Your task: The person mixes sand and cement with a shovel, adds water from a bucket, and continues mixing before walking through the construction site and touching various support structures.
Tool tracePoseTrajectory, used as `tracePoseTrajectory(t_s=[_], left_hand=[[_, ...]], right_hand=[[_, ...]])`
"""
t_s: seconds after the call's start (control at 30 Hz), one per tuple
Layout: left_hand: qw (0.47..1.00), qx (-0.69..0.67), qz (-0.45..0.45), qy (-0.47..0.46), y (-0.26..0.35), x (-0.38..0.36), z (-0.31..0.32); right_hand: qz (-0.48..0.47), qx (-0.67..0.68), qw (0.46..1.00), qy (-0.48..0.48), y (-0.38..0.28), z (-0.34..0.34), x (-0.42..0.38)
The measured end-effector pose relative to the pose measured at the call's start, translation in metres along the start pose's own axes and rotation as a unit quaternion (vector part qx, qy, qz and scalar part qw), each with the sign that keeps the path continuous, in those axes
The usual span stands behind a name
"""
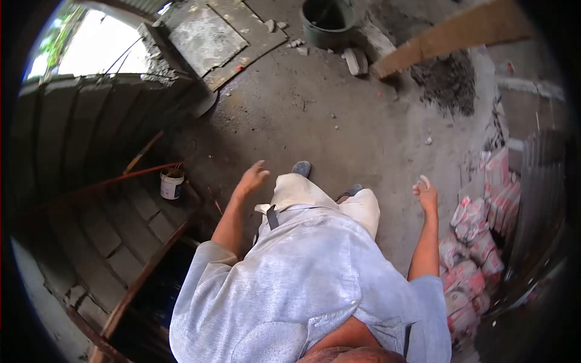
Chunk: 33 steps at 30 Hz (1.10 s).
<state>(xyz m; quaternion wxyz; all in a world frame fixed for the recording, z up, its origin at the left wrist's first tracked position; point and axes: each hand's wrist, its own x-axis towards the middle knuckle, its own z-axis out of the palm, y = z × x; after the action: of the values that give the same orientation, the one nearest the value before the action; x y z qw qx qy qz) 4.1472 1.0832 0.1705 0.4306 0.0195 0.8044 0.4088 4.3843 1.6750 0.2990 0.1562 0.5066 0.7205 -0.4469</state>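
Observation:
My left hand [253,178] hangs in the air left of my pale trousers [302,192], its fingers loosely bent and partly apart, with nothing visible in it. On the other side, my right hand [426,192] is held out over the floor, fingers apart and holding nothing I can see; one finger looks whitish. Nearest to the left hand on its outer side is a small white bucket [171,185] with a dark rim. Red-and-white sacks [465,275] are piled beyond the right hand and forearm.
A dark tub [327,27] stands ahead near a pale block [355,62]. A wooden beam [448,39] slants across the upper right, beside a heap of dark wet mix [448,85]. Boards [206,39] lie upper left. Block walls [91,121] and corrugated sheet [538,187] border the floor.

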Motion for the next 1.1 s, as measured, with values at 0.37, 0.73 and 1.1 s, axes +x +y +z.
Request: tracePoseTrajectory(t_s=[0.37, 0.73, 1.1], left_hand=[[0.940, 0.084, -0.191, 0.272, -0.082, -0.016, -0.099], [0.882, -0.189, -0.279, 0.328, -0.001, -0.044, -0.111], [0.864, -0.299, -0.303, 0.269, -0.013, 0.027, -0.193]], right_hand=[[0.047, -0.134, 0.970, -0.197, -0.087, 0.051, 0.065], [0.093, -0.242, 0.937, -0.233, -0.220, 0.058, 0.254], [-0.201, -0.175, 0.931, -0.248, -0.499, 0.189, 0.283]])
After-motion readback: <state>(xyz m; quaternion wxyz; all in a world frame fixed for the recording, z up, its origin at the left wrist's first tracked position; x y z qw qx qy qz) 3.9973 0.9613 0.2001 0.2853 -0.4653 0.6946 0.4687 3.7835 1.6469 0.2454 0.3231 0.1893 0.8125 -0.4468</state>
